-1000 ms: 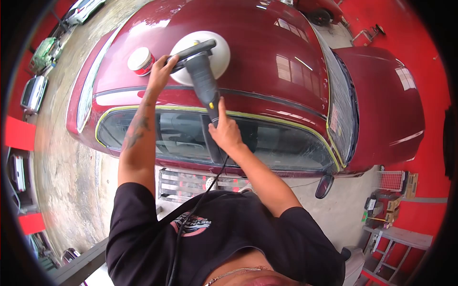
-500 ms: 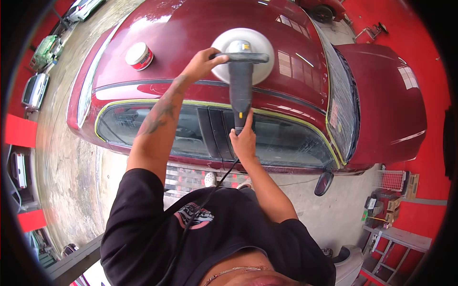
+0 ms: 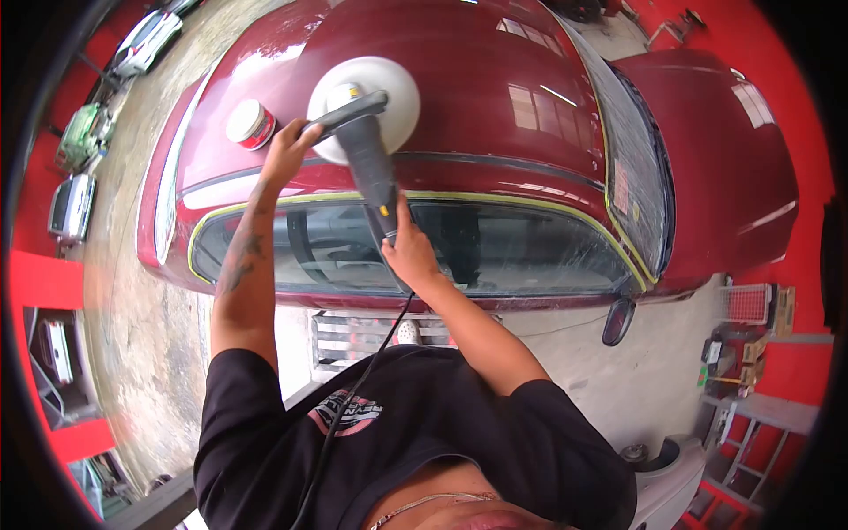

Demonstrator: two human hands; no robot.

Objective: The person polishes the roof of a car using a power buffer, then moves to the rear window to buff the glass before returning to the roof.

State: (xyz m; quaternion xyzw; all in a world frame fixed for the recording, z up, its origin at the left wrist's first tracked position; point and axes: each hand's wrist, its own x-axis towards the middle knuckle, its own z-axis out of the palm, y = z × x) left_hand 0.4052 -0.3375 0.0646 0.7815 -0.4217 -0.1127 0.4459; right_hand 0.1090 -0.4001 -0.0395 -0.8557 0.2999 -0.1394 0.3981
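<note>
A grey and black polisher [image 3: 367, 150] with a round white pad [image 3: 395, 102] lies over the dark red car roof [image 3: 468, 71]. My left hand [image 3: 290, 152] is wrapped round the end of its crossbar handle. Lower down, my right hand [image 3: 411, 252] grips the rear of the polisher body, where a black cord runs back over my shirt. The pad appears to rest on the roof, tilted slightly. Left of it, a white and red tub [image 3: 251, 124] stands on the roof near my left hand.
Yellow-green tape edges the side windows [image 3: 530, 247], and clear film covers the windshield [image 3: 632, 168]. A side mirror [image 3: 618, 321] juts out. I stand by a slatted platform [image 3: 340, 342]. A metal ladder [image 3: 751, 442] and crates are at the right; parked cars stand at the far left.
The polisher and both my hands have moved left along the roof, closer to the tub. The polisher has turned so its head points up and left.
</note>
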